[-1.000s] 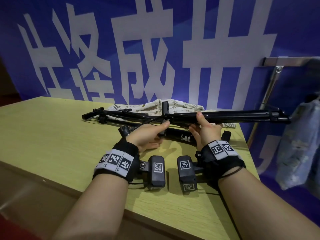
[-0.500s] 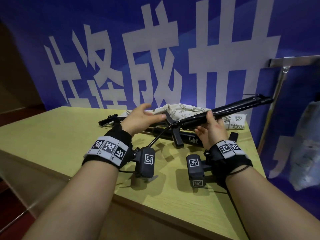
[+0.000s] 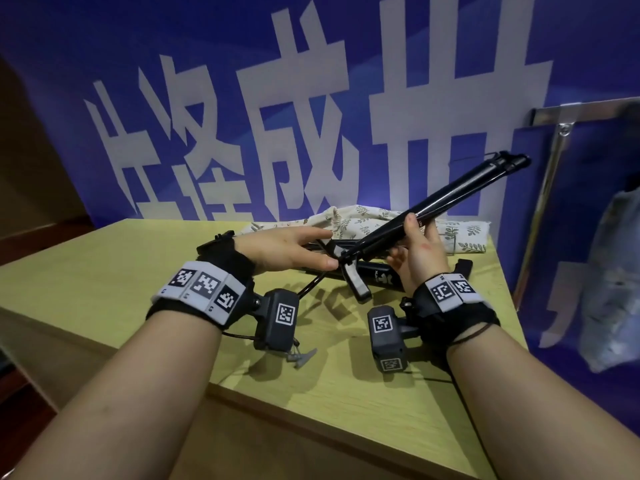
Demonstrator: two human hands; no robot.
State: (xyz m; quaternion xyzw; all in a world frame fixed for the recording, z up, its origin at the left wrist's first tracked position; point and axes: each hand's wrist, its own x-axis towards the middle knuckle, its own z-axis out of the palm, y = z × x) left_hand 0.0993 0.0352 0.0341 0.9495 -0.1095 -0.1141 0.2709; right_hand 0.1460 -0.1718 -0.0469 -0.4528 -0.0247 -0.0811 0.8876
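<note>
A black folding tripod-like stand lies partly on the yellow-green table. My right hand grips its bundled legs and tilts them up toward the right, their tips high against the blue banner. My left hand hovers over the stand's lower joint with fingers straight, the thumb close to the hinge; I cannot tell if it touches. A thick black tube with white lettering rests on the table under the raised legs. Both wrists wear black bands with marker tags.
A cream cloth bag with a leaf print lies behind the stand at the table's back edge. A blue banner with large white characters fills the background. A metal rack with a pale hanging garment stands at the right.
The stand's legs went from lying level to tilted steeply up to the right in my right hand. My left hand let go of the stand and now hovers with straight fingers.
</note>
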